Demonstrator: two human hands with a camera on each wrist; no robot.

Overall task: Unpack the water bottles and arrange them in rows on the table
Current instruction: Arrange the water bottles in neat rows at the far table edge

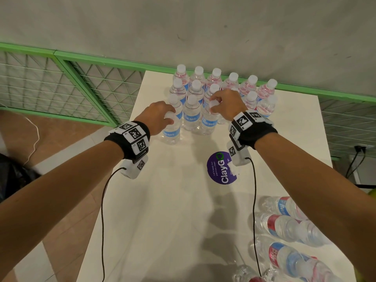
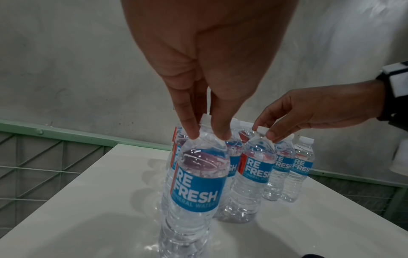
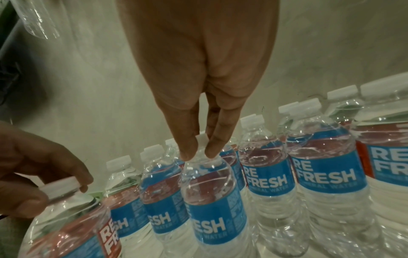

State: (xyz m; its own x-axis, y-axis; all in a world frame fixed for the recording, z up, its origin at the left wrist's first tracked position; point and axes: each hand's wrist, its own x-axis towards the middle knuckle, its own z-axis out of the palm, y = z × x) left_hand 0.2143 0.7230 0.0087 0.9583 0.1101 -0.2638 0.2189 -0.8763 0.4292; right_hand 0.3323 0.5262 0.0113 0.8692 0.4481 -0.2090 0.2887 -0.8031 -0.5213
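Bottles of water stand upright in rows (image 1: 215, 86) at the far end of the white table (image 1: 162, 200), close to the grey wall (image 1: 203, 27), their white caps up and blue labels facing the person. Both arms reach over the tabletop toward them. The left hand (image 1: 157, 117) pinches the cap and neck of the nearest bottle on the left (image 1: 172, 132), which stands on the table a little in front of the others; the left wrist view shows the fingertips (image 2: 192, 134) closed around its neck just below the cap. The right hand (image 1: 226, 104) pinches the cap of another upright bottle (image 1: 208, 123) in the front row, with one bottle (image 1: 191, 115) standing between the two held ones; in the right wrist view its fingertips (image 3: 187, 153) squeeze that white cap from both sides. Each wrist wears a black band with square black-and-white markers (image 1: 135, 135) and a white camera block, a thin black cable (image 1: 102, 220) trailing back from it. A round purple sticker (image 1: 218, 169) lies flat on the table near the right wrist. More bottles lie on their sides (image 1: 289, 226) at the near right corner of the table, under the right forearm. Green wire-mesh fencing (image 1: 61, 84) runs along the foot of the wall behind the table.
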